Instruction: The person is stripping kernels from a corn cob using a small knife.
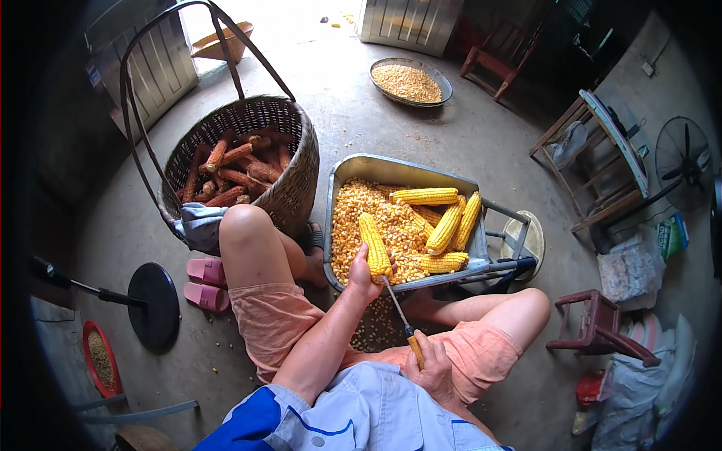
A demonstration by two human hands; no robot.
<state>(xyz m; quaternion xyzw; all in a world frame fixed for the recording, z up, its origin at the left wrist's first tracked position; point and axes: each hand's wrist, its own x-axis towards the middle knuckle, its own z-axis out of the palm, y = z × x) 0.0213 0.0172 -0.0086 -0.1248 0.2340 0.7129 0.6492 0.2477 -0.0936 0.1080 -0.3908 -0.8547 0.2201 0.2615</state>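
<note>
My left hand (365,272) grips an ear of yellow corn (373,237) near its lower end, above a metal wheelbarrow tray (400,161). In my right hand (433,365) is a screwdriver-like tool (401,313) with a wooden handle and a thin metal shaft. Its tip meets the lower end of the held ear; whether it has gone in I cannot tell. Loose corn kernels (355,217) fill the tray's left and middle. Several unshelled ears (447,224) lie on its right side.
At the left, a tall-handled woven basket (302,175) holds several bare reddish cobs (242,177). Pink slippers (206,283) and a round black stand base (152,307) are beside my leg. Ahead sits a shallow pan of kernels (409,82). A small wooden stool (599,321) stands at right.
</note>
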